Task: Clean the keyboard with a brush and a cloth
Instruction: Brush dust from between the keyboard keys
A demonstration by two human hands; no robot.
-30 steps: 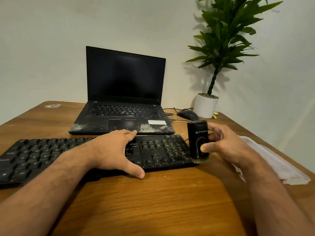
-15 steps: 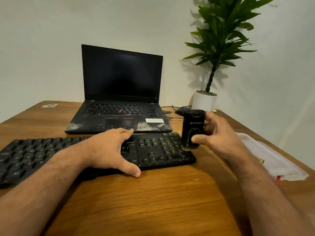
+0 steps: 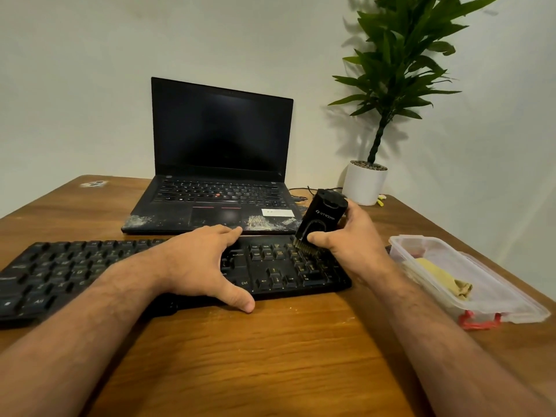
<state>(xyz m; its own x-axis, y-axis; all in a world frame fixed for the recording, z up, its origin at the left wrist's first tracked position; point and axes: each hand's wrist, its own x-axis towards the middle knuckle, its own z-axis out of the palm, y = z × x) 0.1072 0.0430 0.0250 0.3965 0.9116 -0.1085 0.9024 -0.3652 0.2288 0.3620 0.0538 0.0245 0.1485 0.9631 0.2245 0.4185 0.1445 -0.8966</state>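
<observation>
Black brush gripped in right hand, bristles on keyboard, left hand flat

"Ctrl" on keyboard key

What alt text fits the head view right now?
The right hand holds a black brush bristles-down on the keyboard number pad while the left hand rests flat on it. Behind: a laptop.
</observation>
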